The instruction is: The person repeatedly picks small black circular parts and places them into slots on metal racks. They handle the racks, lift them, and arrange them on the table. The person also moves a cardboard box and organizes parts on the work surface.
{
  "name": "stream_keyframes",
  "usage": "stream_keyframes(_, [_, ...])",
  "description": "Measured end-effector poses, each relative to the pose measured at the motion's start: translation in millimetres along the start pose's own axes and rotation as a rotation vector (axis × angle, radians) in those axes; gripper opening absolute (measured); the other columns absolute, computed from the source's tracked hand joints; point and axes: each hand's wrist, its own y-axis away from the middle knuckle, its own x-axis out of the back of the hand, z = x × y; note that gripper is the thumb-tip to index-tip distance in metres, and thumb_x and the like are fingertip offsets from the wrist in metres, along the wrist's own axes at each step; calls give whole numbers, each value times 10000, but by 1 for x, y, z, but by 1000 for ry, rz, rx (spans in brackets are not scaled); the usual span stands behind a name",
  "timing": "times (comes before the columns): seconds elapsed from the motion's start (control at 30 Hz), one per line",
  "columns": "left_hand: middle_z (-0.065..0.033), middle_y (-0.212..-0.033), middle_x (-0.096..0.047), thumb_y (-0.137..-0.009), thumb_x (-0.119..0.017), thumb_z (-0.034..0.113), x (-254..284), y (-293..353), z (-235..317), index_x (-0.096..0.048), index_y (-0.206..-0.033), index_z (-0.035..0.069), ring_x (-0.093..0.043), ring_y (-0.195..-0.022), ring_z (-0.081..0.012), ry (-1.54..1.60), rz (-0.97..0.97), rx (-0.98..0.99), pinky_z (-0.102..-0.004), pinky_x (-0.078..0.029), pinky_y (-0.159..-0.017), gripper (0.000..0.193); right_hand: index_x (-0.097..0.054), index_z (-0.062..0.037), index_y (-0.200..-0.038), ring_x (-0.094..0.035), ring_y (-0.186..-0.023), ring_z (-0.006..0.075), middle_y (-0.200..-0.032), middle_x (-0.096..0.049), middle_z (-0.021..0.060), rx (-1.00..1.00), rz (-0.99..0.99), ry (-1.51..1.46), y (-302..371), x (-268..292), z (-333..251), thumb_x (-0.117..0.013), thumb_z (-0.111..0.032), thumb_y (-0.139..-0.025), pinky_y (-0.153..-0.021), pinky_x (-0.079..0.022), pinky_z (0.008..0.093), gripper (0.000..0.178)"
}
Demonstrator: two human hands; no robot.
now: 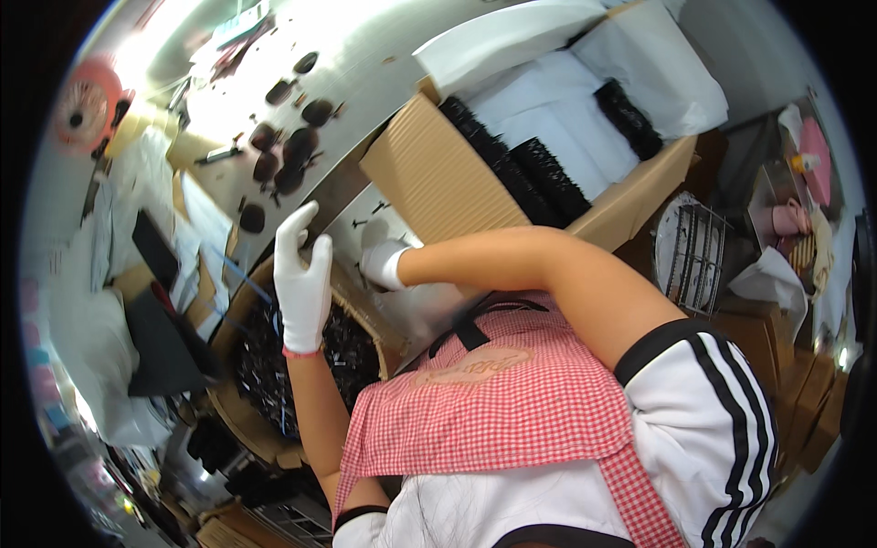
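Note:
My left hand (304,288), in a white glove, is raised over a cardboard box (395,352) of small shiny black pieces (343,352). Its thumb stands apart from the bent fingers, with nothing seen between them. My right hand (384,262), also gloved in white, reaches across my body to the table edge just right of the left hand. Its fingers are blurred and turned away, so their grip does not show. A few small dark T-shaped pieces (361,223) lie on a pale surface beyond it. Farther off, several dark rounded lens-like pieces (297,151) are scattered on the grey table (370,82).
An open carton (448,169) beyond my right arm holds white sheets (553,114) and rows of black bristly pieces (548,173). A pink fan (87,105) stands far left. Plastic bags (137,201) and a dark panel (163,338) lie left; a wire rack (699,256) stands right.

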Motion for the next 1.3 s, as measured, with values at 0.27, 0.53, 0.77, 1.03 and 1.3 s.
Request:
stream_keyframes(0.27, [-130,-1346,-559,-882,-478,-47,-4,10,60,-541,-1302,-15,-521,-1238,-242,24,103,-136,-388,-382,-1076,427,-673,-44,-890,-686,-796,343,-839,-701,124,611,651,-260,130,93,-33,-657,-145,-752,-710,-558,432,172])
stream_keyframes(0.53, [-198,-1315,-553,-918,-482,40,-17,-17,122,-494,-1320,-59,-527,-1240,-298,-213,-168,-392,-405,-389,-1072,415,-732,-126,-874,-638,-925,309,-922,-673,95,315,1326,-171,204,146,146,-700,-215,-788,-825,-525,408,128])
stream_keyframes(0.77, [-206,-1271,-593,-938,-533,45,-141,-75,115,-545,-1299,-1,-557,-1209,-361,-259,-647,-365,-395,-425,-1045,364,-742,-99,-994,-626,-987,330,-987,-701,137,-46,751,-270,215,93,255,-625,-188,-850,-869,-505,405,206])
stream_keyframes(1.03, [-247,-1042,-650,-974,-514,263,-271,-119,71,-619,-1087,10,-622,-968,-435,-565,-669,-340,-503,-494,-861,296,-628,-44,-1236,-610,-1093,370,-1200,-634,200,-157,573,-209,266,93,276,-671,-438,-870,-954,-484,426,539])
stream_keyframes(1.3, [-204,-928,-691,-1010,-355,406,-311,-101,81,-675,-924,45,-671,-858,-409,-907,-600,-334,-520,-515,-782,490,-734,-80,-778,-686,-806,300,-845,-709,120,-369,826,410,309,115,347,-652,-160,-789,-695,-528,415,115])
